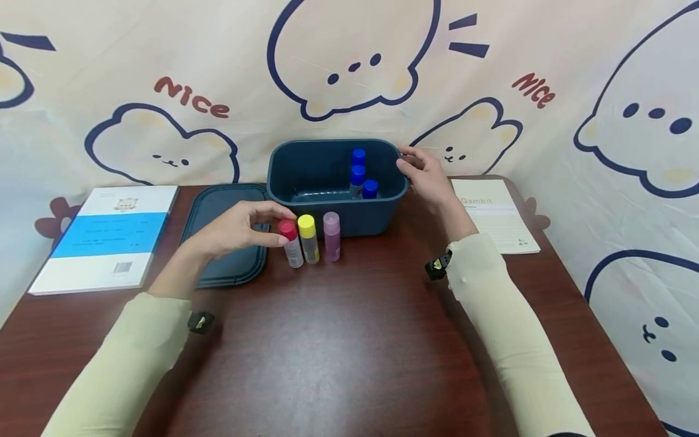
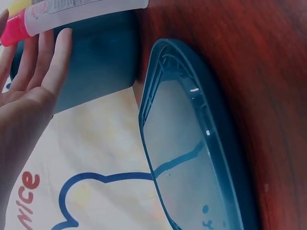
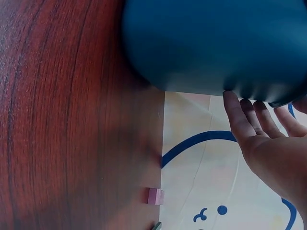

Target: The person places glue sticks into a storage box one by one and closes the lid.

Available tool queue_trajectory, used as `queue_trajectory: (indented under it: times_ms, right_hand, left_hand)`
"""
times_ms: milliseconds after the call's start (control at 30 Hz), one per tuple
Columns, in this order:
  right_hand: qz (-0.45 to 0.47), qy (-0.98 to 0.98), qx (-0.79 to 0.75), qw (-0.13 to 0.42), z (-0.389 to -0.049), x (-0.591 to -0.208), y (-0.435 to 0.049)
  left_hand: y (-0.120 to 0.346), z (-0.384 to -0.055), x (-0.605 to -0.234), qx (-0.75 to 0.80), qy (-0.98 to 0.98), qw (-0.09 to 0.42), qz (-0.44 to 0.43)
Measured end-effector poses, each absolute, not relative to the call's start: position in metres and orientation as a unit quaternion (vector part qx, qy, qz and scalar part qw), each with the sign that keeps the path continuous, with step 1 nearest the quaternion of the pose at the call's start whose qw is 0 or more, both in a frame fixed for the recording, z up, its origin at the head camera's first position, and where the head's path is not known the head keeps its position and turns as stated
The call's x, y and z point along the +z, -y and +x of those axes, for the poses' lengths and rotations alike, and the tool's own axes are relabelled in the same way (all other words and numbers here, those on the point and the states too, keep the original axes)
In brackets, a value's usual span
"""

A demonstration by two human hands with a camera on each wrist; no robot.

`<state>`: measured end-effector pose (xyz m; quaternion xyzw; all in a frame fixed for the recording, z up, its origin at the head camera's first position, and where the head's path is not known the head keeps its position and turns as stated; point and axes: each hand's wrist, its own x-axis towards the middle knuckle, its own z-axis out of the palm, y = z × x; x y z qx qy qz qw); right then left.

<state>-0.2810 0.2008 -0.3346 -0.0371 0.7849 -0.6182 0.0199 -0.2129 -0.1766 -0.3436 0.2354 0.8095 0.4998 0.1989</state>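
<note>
My left hand (image 1: 240,229) pinches a red-capped glue stick (image 1: 293,252) by its cap, thumb in front and fingers behind. A yellow-capped glue stick (image 1: 310,246) and a purple one (image 1: 332,240) stand beside it, in front of a dark teal storage box (image 1: 344,216). Inside the box, toward its right end, are three blue-capped glue sticks (image 1: 357,176). At the box's right end, my right hand (image 1: 431,176) holds the rim, the thumb over the edge; in the right wrist view its fingers (image 3: 235,112) touch the outer wall.
The box's teal lid (image 1: 232,267) lies left of it, beneath my left hand. A book with a blue band (image 1: 109,233) lies farther left, a notepad (image 1: 499,221) on the right. A small pink block (image 3: 155,196) sits by the table's edge. Patterned cloth (image 1: 246,60) hangs behind.
</note>
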Motion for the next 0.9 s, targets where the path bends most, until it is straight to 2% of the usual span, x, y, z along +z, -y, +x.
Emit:
queue_trajectory:
  times_ms: [467,900]
  right_hand:
    - [-0.038,-0.789,-0.613,0.023,-0.277,-0.335,-0.200]
    - [-0.027,-0.779,-0.626,0.029,-0.280,-0.337,-0.200]
  left_hand:
    - [0.180,-0.212,-0.341,0.498,-0.822,0.169,0.216]
    - [0.192,-0.207,-0.320,0.523,-0.821,0.119,0.195]
